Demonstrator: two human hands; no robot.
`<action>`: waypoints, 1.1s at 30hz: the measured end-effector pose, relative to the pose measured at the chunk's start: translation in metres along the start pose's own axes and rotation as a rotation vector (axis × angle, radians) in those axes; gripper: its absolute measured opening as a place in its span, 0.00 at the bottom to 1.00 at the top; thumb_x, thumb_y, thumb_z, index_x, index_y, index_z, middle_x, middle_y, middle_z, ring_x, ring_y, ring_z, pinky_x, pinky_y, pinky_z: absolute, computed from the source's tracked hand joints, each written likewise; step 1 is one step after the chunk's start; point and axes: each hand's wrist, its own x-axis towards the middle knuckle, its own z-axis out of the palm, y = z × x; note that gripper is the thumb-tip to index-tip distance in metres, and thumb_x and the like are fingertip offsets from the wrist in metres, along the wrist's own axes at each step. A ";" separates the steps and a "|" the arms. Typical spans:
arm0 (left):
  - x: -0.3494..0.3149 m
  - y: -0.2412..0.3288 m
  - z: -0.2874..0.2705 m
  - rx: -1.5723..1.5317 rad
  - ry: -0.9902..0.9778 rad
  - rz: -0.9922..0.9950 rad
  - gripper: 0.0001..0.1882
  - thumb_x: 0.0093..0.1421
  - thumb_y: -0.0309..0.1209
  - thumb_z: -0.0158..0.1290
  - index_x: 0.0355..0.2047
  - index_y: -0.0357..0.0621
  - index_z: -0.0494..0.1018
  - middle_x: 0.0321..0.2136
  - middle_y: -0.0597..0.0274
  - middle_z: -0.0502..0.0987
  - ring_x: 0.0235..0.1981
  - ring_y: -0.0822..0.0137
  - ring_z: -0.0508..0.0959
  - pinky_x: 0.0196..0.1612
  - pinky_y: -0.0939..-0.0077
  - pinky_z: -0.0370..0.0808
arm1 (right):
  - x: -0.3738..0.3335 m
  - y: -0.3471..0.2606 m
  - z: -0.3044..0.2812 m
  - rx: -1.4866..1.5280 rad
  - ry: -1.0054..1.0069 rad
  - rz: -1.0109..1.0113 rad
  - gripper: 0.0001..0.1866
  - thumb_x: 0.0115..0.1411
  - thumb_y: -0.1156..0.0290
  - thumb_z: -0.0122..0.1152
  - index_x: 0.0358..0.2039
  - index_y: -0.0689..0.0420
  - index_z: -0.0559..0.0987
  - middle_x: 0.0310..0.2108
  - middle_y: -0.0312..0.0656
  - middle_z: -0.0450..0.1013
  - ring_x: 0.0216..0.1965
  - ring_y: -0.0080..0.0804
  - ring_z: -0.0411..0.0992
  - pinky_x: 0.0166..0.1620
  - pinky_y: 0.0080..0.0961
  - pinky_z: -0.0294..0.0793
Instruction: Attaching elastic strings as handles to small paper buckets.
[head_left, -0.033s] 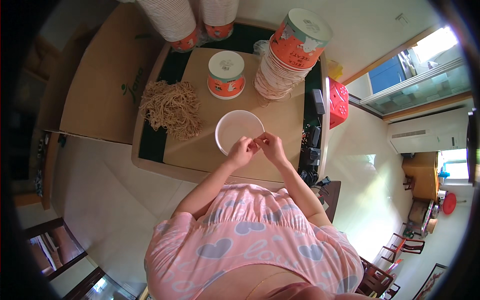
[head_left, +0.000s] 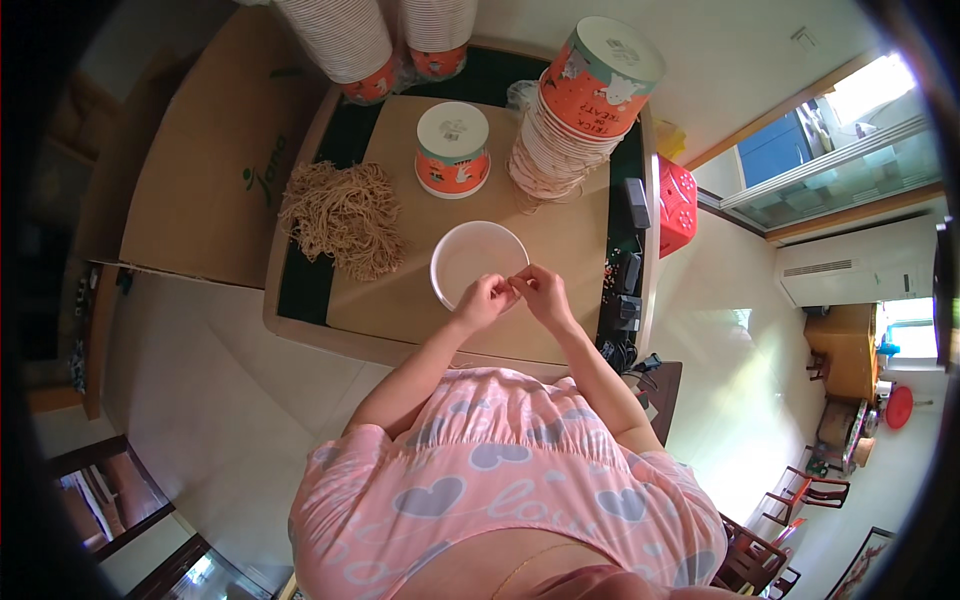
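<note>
A white-lined paper bucket (head_left: 447,250) stands open side up on a brown cardboard sheet (head_left: 400,300). At its near right rim, my left hand (head_left: 484,302) and my right hand (head_left: 542,296) meet with their fingertips pinched close together. Whatever lies between those fingers is too small to make out. Beyond the bucket, an orange and green paper bucket (head_left: 453,165) rests upside down. A tangled heap of tan cords (head_left: 343,218) lies to the left. On the right rises a stack of upturned buckets (head_left: 588,95), with cords hanging around its rims.
Two tall stacks of nested buckets (head_left: 340,40) stand at the back. A large cardboard box (head_left: 205,150) flanks the table's left side. Black power adapters (head_left: 627,270) and cables lie along the right edge. Past that edge is a red plastic stool (head_left: 677,205).
</note>
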 end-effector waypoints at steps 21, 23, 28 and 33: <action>0.002 -0.005 -0.009 -0.556 0.050 -0.537 0.05 0.59 0.28 0.51 0.33 0.42 0.75 0.23 0.70 0.74 0.17 0.82 0.65 0.16 0.89 0.57 | -0.017 0.004 0.012 0.165 0.031 -0.082 0.08 0.58 0.75 0.56 0.37 0.60 0.79 0.30 0.39 0.75 0.21 0.19 0.68 0.24 0.16 0.68; 0.000 0.000 -0.008 -0.456 0.067 -0.467 0.06 0.59 0.28 0.51 0.33 0.41 0.75 0.22 0.71 0.74 0.17 0.82 0.65 0.17 0.89 0.57 | -0.015 0.000 0.010 0.139 0.002 -0.041 0.07 0.57 0.75 0.57 0.37 0.60 0.79 0.27 0.39 0.74 0.20 0.17 0.68 0.23 0.15 0.68; -0.003 0.013 -0.010 -0.369 0.083 -0.417 0.07 0.60 0.28 0.50 0.34 0.40 0.76 0.23 0.68 0.76 0.16 0.83 0.65 0.18 0.90 0.59 | -0.009 0.001 0.010 0.049 0.029 -0.042 0.04 0.54 0.73 0.60 0.29 0.59 0.78 0.17 0.40 0.71 0.17 0.23 0.65 0.22 0.22 0.65; -0.004 -0.006 -0.008 -0.218 0.166 -0.207 0.06 0.59 0.25 0.50 0.32 0.37 0.76 0.26 0.64 0.79 0.21 0.78 0.73 0.23 0.85 0.69 | -0.008 0.001 0.012 0.030 0.037 -0.022 0.04 0.53 0.73 0.60 0.29 0.59 0.79 0.18 0.41 0.72 0.16 0.24 0.65 0.22 0.22 0.65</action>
